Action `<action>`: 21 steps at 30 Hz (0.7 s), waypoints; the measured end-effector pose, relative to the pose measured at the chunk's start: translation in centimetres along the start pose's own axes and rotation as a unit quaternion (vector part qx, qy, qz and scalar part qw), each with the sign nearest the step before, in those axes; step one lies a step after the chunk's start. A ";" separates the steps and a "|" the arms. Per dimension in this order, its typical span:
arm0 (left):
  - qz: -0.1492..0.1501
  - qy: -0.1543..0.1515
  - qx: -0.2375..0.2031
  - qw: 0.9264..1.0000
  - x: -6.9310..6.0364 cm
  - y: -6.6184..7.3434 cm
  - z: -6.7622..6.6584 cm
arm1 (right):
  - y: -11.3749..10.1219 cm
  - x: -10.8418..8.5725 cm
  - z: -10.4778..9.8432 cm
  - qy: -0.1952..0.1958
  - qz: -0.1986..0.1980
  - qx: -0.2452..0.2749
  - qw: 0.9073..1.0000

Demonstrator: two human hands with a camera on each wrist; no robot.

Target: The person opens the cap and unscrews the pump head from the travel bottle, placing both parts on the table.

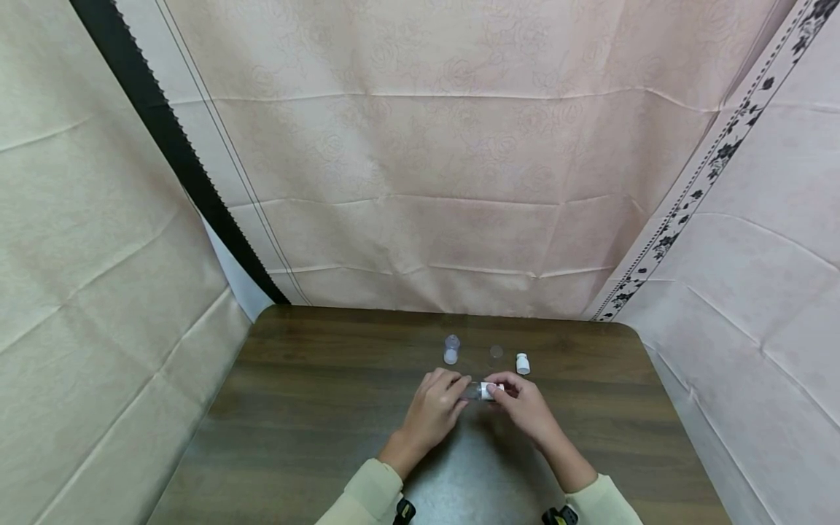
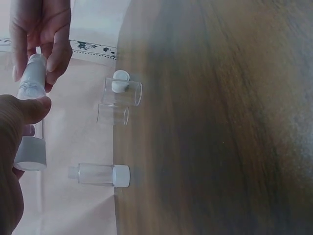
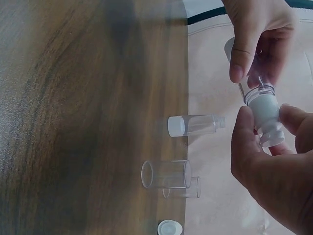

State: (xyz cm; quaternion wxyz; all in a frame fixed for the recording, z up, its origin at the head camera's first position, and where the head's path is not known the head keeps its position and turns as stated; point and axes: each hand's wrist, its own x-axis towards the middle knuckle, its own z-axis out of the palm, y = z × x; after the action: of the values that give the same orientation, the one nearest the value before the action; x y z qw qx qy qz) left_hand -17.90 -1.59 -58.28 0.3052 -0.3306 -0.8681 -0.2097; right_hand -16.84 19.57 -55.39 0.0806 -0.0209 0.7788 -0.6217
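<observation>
Held sideways above the table, a clear bottle (image 1: 471,391) with a white base (image 2: 31,154) is gripped by my left hand (image 1: 431,407). My right hand (image 1: 523,405) pinches a white pump top (image 3: 264,108) between thumb and fingers, at the bottle's neck end. A thin clear stem on the pump top points toward the bottle; whether the two parts are fully joined I cannot tell. My left fingers partly hide the bottle. Beyond the hands stands a second clear bottle (image 3: 198,125) with a white base and a bare neck.
Two clear open cylinders (image 3: 166,175) stand close together behind the hands. To their right is another small white part (image 1: 523,364). The brown wooden table (image 1: 315,423) ends just past these things, where pale cloth (image 1: 426,233) hangs; more cloth covers both sides.
</observation>
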 end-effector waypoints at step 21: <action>-0.048 -0.015 -0.053 0.997 0.0 -0.1 -0.3 | 0.1 0.0 0.0 0.029 -0.104 -0.026 0.994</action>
State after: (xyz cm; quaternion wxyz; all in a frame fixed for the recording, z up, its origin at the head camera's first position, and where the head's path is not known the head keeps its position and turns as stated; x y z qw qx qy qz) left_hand -17.88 -1.82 -58.06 0.2633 -0.3077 -0.8750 -0.2651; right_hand -16.80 19.62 -55.50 -0.0077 -0.0864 0.7903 -0.6066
